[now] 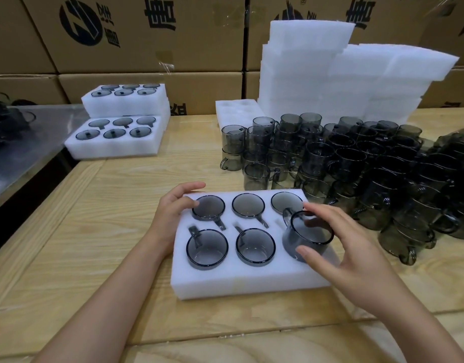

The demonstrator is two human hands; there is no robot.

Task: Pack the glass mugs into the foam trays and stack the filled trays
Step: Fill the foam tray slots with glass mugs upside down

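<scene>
Far-left corner of the bench: two filled trays, one raised behind the other, six mugs each.

Near edge, middle: the left hand lies slack against the far-left corner of the tray, fingers loose and holding nothing. We take it as steadying. Five seated mugs sit in the tray's pockets, handles in their slots.

The sixth mug is over the near-right pocket, tipped and not yet seated, its handle apparently at its far-left side. The right hand grasps it, thumb on the near wall, fingers over the far rim. The mug lies just left of that palm and well apart from the left hand, so the right hand is the one to finish. We judge it needs righting, then pressing straight down with the handle lined to the slot. The pocket itself is hidden beneath it. Glass is smoky grey, clear, thin-rimmed.

Right of the tray: loose mugs, piled on one another. Behind them, far edge: foam stack.
</scene>
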